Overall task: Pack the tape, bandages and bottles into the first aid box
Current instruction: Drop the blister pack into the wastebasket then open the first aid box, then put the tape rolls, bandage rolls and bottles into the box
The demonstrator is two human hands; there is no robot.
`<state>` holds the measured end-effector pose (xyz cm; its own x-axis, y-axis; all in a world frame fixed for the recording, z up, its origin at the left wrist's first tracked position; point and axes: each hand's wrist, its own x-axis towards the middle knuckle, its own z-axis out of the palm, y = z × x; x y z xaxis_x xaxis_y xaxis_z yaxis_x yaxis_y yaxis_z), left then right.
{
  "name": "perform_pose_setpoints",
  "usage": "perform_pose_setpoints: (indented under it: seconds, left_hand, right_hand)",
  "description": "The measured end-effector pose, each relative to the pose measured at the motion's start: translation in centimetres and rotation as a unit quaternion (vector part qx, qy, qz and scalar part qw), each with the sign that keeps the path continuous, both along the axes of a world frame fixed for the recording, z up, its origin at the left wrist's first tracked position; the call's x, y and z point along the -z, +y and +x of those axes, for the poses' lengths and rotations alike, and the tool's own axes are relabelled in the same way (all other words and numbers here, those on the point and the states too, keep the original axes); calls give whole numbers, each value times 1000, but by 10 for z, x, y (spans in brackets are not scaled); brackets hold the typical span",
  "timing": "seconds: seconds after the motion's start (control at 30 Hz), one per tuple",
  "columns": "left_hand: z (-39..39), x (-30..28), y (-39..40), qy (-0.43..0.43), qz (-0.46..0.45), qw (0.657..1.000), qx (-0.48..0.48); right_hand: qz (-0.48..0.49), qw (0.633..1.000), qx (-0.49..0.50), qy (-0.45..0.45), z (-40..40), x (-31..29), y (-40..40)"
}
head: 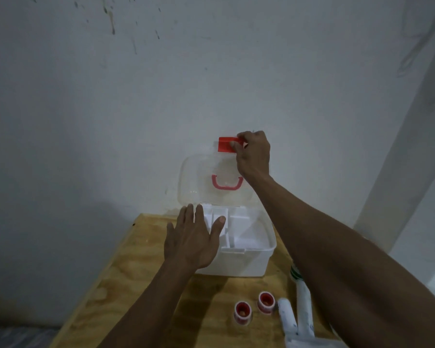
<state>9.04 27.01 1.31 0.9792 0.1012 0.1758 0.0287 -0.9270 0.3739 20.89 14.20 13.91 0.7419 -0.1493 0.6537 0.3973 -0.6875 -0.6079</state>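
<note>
A white first aid box (246, 262) stands on the wooden table (136, 285) with its clear lid (199, 177) raised against the wall; a pink handle (227, 184) shows on the lid. My right hand (254, 154) pinches the red latch (225, 144) at the lid's top edge. My left hand (194, 237) lies flat, fingers spread, on the box's left rim over the white inner tray (239, 222). Two red-and-white tape rolls (242, 312) (266, 301) stand in front of the box. White wrapped bandages (303, 307) lie to their right, partly behind my right arm.
A stained white wall (161, 84) rises directly behind the box. The table's left edge (96, 280) drops to a dark floor. A white item with green stripes (295, 272) peeks out beside my right forearm. No bottles show.
</note>
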Motion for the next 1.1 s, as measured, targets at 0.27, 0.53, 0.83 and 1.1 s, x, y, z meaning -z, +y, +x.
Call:
perform_pose_setpoints:
  seconds: [0.27,0.53,0.83,1.1]
  left_hand:
    - [0,1,1,-2,5,1000,-1]
    - [-2,0,1,-4,-3,1000,7]
    - [-3,-1,3,-9,-7,1000,14]
    - [-3,-3,5,-13,-8,1000,11]
  right_hand:
    - [-7,999,27,-22,6,7,1]
    - [-74,997,26,-25,3,9,-8]
    - [-39,999,3,-13,-34,3,-37]
    - [-37,997,-57,26,-137,31,-76]
